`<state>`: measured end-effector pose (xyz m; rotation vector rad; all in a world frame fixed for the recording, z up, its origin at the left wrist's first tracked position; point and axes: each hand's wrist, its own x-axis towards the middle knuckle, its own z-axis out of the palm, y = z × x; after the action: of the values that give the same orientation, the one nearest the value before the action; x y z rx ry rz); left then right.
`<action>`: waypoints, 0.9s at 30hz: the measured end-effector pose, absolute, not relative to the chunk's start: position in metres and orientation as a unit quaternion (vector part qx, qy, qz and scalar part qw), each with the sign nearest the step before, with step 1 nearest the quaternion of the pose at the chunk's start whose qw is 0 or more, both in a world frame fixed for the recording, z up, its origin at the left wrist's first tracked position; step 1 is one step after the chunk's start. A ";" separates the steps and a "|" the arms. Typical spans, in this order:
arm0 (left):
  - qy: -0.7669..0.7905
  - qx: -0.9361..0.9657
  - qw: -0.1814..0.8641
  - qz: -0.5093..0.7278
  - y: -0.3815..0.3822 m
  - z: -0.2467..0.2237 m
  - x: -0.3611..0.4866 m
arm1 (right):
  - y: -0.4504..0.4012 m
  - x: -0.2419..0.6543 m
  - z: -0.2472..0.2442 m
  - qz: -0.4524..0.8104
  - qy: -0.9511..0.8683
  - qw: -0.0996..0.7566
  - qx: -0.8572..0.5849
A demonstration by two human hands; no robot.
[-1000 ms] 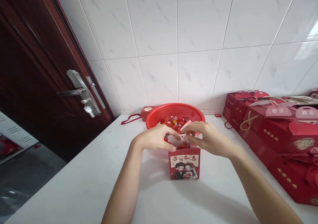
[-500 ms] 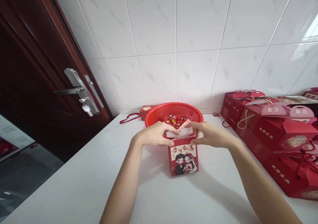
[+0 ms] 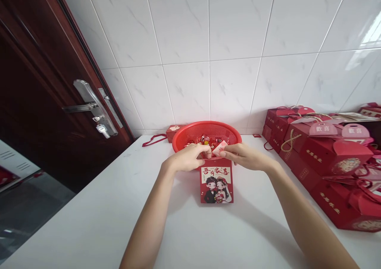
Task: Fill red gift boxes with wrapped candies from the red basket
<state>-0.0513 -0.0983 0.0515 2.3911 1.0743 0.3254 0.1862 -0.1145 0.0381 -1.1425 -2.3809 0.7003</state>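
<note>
A red paper gift box with a cartoon wedding couple and Chinese lettering on its front stands upright on the white table. My left hand is closed at its top left edge, fingers curled over the opening and thumb at the front. My right hand grips the top right edge, thumb bent in over the top. By its fingertips shows a pink and white patterned piece; I cannot tell whether it belongs to the box. Just behind, a red plastic basket holds wrapped sweets. The box's inside is hidden.
Stacked red gift boxes with cord handles line the right side. A small red box and a dark red ribbon lie left of the basket. A tiled wall rises behind; a brown door is at left.
The white flaps that stood up at the box's top are no longer visible. Both hands have shifted slightly, their fingers now bent in over the top, and the box stands straighter.
</note>
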 end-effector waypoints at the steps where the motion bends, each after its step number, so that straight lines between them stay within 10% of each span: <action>1: 0.393 0.877 0.247 0.122 -0.098 0.051 -0.051 | -0.114 0.186 0.037 0.252 -0.855 0.203 -0.406; 27: 0.330 0.828 0.391 0.229 -0.084 0.044 -0.052 | -0.119 0.203 0.050 0.254 -0.879 0.221 -0.337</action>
<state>-0.0520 -0.0836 0.0437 2.1030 0.8379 0.5818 0.2033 -0.1186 0.0495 -0.9310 -2.4297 0.7018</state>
